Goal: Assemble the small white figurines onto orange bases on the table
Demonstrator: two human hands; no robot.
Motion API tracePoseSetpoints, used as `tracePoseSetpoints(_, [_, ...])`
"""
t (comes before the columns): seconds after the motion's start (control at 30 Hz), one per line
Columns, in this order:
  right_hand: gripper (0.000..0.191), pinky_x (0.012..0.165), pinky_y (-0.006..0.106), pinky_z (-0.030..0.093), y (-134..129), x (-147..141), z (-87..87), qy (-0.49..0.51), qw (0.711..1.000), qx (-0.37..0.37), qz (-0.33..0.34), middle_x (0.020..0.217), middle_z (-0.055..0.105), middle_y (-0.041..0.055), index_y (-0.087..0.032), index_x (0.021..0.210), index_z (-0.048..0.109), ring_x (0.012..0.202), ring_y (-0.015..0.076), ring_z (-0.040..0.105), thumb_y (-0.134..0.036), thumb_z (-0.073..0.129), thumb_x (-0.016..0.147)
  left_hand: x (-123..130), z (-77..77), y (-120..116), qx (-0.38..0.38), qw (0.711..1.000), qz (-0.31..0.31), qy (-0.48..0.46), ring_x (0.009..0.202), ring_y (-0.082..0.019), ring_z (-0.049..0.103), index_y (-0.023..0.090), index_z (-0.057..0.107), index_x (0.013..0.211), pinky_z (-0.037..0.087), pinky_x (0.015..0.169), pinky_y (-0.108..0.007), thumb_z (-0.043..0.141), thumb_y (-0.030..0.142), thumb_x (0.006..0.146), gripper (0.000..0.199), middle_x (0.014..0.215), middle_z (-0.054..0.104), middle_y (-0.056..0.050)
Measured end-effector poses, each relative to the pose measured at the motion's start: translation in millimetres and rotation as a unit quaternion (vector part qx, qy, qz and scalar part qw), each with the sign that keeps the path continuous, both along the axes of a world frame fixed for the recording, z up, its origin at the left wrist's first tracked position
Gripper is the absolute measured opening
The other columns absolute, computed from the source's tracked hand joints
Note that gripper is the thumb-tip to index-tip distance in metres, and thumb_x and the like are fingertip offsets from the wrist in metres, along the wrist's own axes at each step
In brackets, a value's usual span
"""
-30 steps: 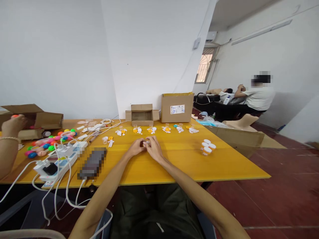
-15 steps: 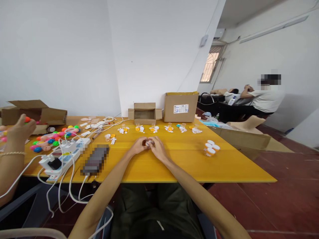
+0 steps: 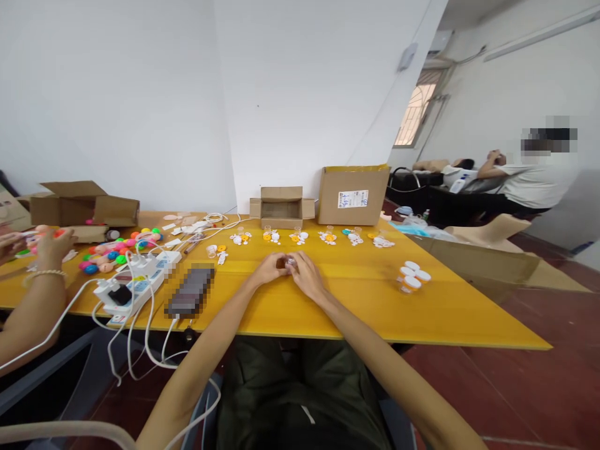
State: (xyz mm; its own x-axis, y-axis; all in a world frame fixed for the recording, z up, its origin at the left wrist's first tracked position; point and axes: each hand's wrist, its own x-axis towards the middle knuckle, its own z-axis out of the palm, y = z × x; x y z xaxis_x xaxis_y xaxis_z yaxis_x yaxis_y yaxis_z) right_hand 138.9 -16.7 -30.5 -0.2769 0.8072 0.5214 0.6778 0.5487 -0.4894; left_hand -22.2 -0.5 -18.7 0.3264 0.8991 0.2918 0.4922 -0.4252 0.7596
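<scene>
Over the middle of the table point(image 3: 328, 312), my left hand point(image 3: 269, 270) and my right hand point(image 3: 307, 275) meet around a small, partly clear, whitish piece point(image 3: 290, 262). The fingers of both hands are curled in on it and hide most of its shape. Beyond my hands runs a row of small sets: clear cups point(image 3: 267, 230), orange rings point(image 3: 296, 238) and flat white pieces point(image 3: 356, 239). One more set, with a clear cup point(image 3: 211, 250), lies nearer, left of my hands. Several small white-lidded jars point(image 3: 410, 284) with orange bands stand grouped to the right.
An open carton point(image 3: 282, 215) and a closed carton point(image 3: 349, 200) stand at the back. To the left lie a phone point(image 3: 190, 290), a power strip point(image 3: 154, 281) with white cables, and colourful balls point(image 3: 122, 250). A co-worker's hand point(image 3: 49, 250) works at far left; another person point(image 3: 539, 181) sits at right.
The camera has turned a little left, so the scene sits further right. My hands stay together around the small piece. The co-worker's hand at left has lowered, and a second hand shows beside it.
</scene>
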Motion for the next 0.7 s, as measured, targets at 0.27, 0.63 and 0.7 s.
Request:
tracePoseSetpoints(0.27, [0.030, 0.085, 0.035, 0.053, -2, 2, 2.3, -0.003, 1.000, 0.005, -0.026, 0.116, 0.064, 0.0087, -0.025, 0.117, 0.063, 0.104, 0.0244, 0.063, -0.019, 0.054, 0.089, -1, 2.4, -2, -0.058, 0.994, -0.038, -0.086, 0.094, -0.022, 0.067, 0.016, 0.069, 0.091, 0.052, 0.093, -0.037, 0.079, 0.031, 0.070, 0.028, 0.096, 0.074, -0.006])
tracePoseSetpoints(0.63, [0.024, 0.069, 0.032, 0.054, -63, 58, 67.7, 0.152, 0.972, 0.182, -0.002, 0.106, 0.066, 0.0056, -0.027, 0.117, 0.064, 0.073, 0.0169, 0.060, -0.036, 0.053, 0.098, -22, 92.7, -32, 0.082, 0.986, 0.015, -0.148, 0.094, -0.020, 0.070, 0.020, 0.071, 0.089, 0.056, 0.090, -0.037, 0.073, 0.038, 0.078, 0.021, 0.097, 0.075, -0.006])
tracePoseSetpoints(0.7, [0.022, 0.064, 0.031, 0.052, -88, 72, 96.4, 0.166, 0.960, 0.225, -0.010, 0.103, 0.067, 0.0044, -0.028, 0.116, 0.065, 0.073, 0.0162, 0.059, -0.034, 0.055, 0.098, -28, 127.2, -57, 0.154, 0.970, 0.045, -0.180, 0.091, -0.018, 0.070, 0.021, 0.070, 0.091, 0.057, 0.085, -0.034, 0.072, 0.040, 0.081, 0.022, 0.095, 0.075, -0.005])
